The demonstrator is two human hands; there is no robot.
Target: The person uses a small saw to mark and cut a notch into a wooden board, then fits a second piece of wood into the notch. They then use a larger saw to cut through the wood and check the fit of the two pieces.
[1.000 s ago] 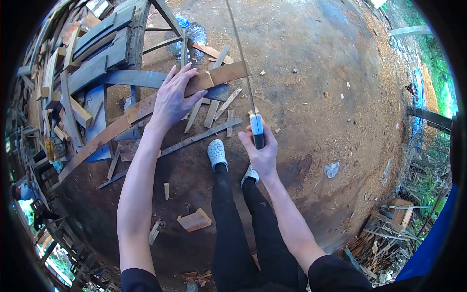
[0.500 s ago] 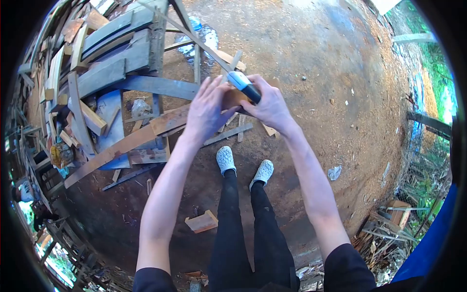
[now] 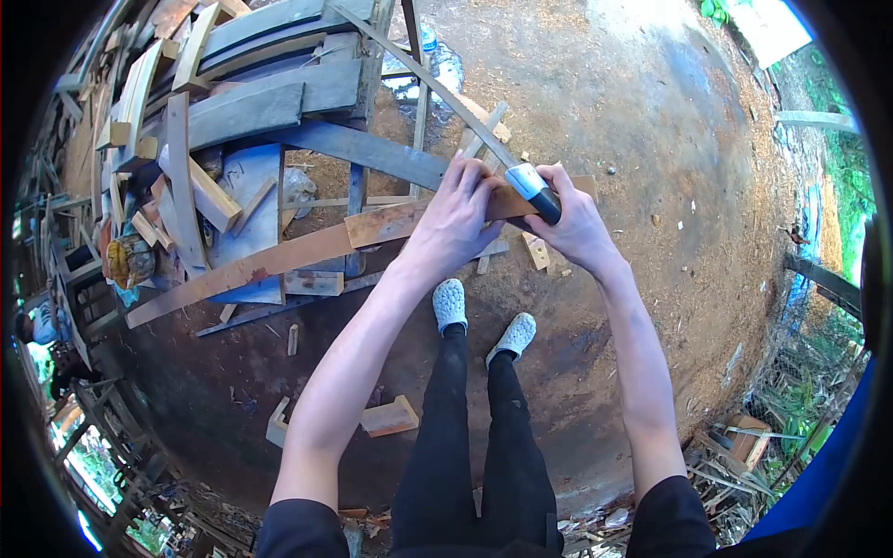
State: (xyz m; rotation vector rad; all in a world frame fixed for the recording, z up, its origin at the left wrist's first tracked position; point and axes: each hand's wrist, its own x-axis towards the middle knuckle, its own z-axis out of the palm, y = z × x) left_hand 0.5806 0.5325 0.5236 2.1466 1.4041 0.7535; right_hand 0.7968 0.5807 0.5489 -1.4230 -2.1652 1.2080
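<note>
My right hand (image 3: 577,228) is closed at the black end of a silver-and-black hand tool (image 3: 527,181). A long, narrow grey strip (image 3: 433,86) lines up with the tool's silver end and runs up and left. My left hand (image 3: 451,219) bends its fingers over a long brown board (image 3: 307,249), just left of the tool. The board slants across the view, and its right end passes beneath the tool and my right hand. Part of my left hand's grip is hidden under the board.
Grey planks (image 3: 260,107) and lumber offcuts are stacked at the upper left. A blue-grey plank (image 3: 372,153) lies beyond the board. Below my left forearm is a wood block (image 3: 391,417) on the dirt floor. More scrap wood (image 3: 744,446) piles up at the lower right.
Both hands and the tool now sit further right and slightly lower in view, as the whole scene has shifted. My left fingers, spread before, are now bent over the board.
</note>
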